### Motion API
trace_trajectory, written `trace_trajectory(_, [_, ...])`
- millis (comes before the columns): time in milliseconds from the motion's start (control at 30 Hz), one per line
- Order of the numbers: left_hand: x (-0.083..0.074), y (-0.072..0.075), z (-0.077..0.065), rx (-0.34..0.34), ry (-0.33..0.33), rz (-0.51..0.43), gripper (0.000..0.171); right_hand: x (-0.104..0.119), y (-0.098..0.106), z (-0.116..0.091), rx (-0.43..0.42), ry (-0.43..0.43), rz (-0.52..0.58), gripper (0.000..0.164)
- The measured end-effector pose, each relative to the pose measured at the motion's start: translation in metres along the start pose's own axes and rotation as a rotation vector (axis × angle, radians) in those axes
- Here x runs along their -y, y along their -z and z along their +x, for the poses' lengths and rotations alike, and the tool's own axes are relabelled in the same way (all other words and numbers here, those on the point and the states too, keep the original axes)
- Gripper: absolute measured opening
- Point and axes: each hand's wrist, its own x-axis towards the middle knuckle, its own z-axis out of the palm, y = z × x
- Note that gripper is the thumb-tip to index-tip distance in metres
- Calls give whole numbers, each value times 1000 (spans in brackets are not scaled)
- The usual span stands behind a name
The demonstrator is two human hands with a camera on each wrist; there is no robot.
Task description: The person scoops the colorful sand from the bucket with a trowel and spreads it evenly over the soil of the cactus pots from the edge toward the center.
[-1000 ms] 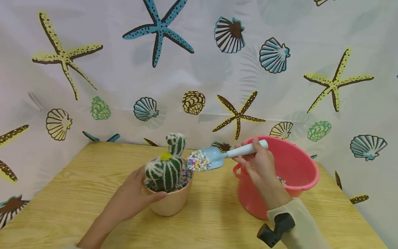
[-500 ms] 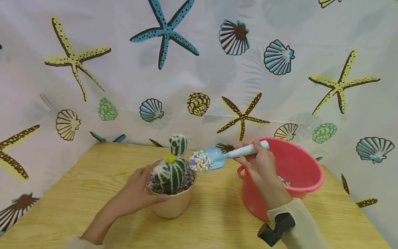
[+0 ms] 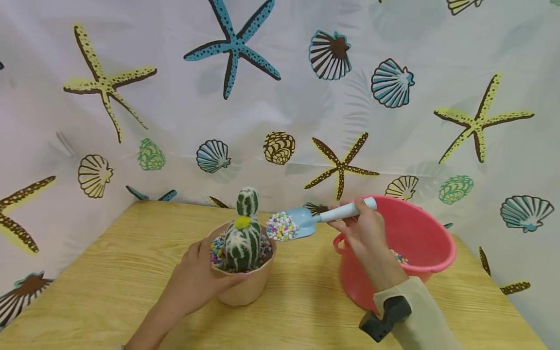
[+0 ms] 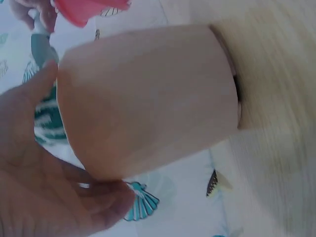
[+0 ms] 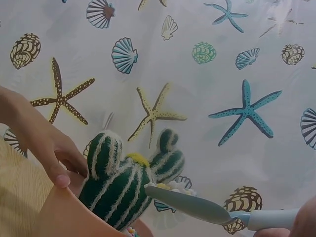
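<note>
A green cactus (image 3: 242,248) with white fuzzy stripes and a yellow flower stands among small multicoloured pebbles in a peach flowerpot (image 3: 247,288). My left hand (image 3: 192,274) grips the pot by its left side, thumb along the front rim. In the left wrist view the pot's smooth wall (image 4: 148,98) fills the middle. My right hand (image 3: 366,231) holds a small trowel (image 3: 304,223) by its pale blue handle. Its blade bears a heap of pastel pebbles (image 3: 282,226) beside the pot's right rim, close to the cactus (image 5: 123,192).
A pink bucket (image 3: 420,233) with pebbles (image 3: 399,257) inside stands behind and to the right of my right hand. Everything is on a wooden table (image 3: 302,311). A white cloth (image 3: 175,107) printed with starfish and shells hangs behind.
My left hand has turned the pot, so the cactus faces differently, its side arm now toward the front. The loaded trowel has stayed nearly still. The head view has shifted slightly.
</note>
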Motion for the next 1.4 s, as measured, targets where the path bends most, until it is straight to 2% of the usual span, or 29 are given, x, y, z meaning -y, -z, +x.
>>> trace_trajectory(100, [6, 5, 4, 61, -33, -36, 114, -1, -1, 1, -2, 8, -10, 11])
trace_trajectory(167, [7, 6, 5, 87, -17, -21, 118, -2, -1, 1, 1, 11, -22, 11])
trace_trajectory(233, [6, 4, 4, 78, 8, 14, 120, -2, -2, 2, 1, 18, -33, 12])
trace_trajectory(367, [-2, -1, 0, 19, 48, 87, 122, -3, -4, 3, 7, 39, -53, 12])
trace_trajectory(500, [-7, -2, -3, -18, 52, 124, 119, -3, -6, 5, 1, 47, -60, 11])
trace_trajectory(567, [-6, 0, -4, -24, 42, 112, 116, -4, -7, 6, -1, 45, -66, 12])
trace_trajectory(733, [-4, 4, -4, 18, 27, 52, 112, -7, -9, 9, -5, 39, -83, 13])
trace_trajectory(867, [-3, 5, -3, 52, 28, 45, 116, -11, -10, 10, -11, 36, -117, 17])
trace_trajectory(1000, [-1, 5, -4, 54, 22, 43, 116, -14, -12, 11, 0, 54, -180, 21])
trace_trajectory(1100, [-1, 4, -5, 48, 19, 36, 115, -16, -13, 11, 10, 66, -218, 18])
trace_trajectory(1400, [0, 4, -6, 71, 24, 47, 117, -23, -18, 14, 15, 89, -276, 17])
